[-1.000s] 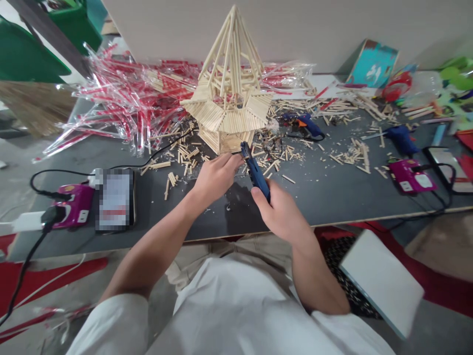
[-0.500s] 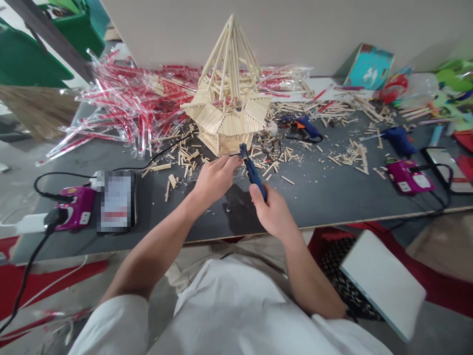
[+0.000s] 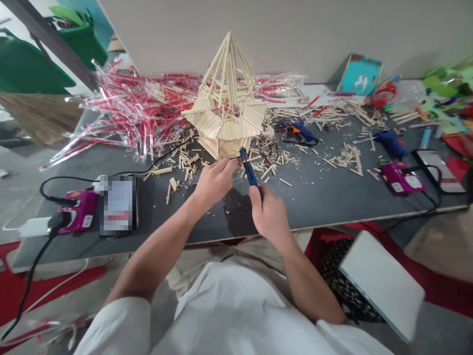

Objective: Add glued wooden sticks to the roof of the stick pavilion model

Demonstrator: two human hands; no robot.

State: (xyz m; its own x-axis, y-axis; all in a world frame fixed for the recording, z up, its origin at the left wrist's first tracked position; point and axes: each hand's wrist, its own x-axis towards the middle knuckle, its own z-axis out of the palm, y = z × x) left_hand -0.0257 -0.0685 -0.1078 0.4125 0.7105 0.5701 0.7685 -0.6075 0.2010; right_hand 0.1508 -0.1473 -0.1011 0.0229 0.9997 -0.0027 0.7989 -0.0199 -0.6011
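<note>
A tall pagoda model of pale wooden sticks (image 3: 225, 116) stands on the dark table (image 3: 314, 207), with a pointed open roof and a wide eave. My right hand (image 3: 269, 213) is shut on a blue hot glue gun (image 3: 248, 168), its nozzle tip close to my left fingertips. My left hand (image 3: 216, 181) sits just in front of the model's base, fingers pinched on a thin wooden stick (image 3: 236, 160). The stick's far end is hard to make out beside the nozzle.
Loose sticks and shavings litter the table around the model. Plastic-wrapped red-and-white straws (image 3: 129, 113) pile up behind it. Two more blue glue guns (image 3: 299, 130) lie to the right, and magenta power units (image 3: 402, 177) sit near both table ends with cables. A white board (image 3: 380, 283) is below the front edge.
My right hand has moved left, bringing the glue gun closer to my left fingertips. The whole scene has shifted slightly lower in view as my head moved.
</note>
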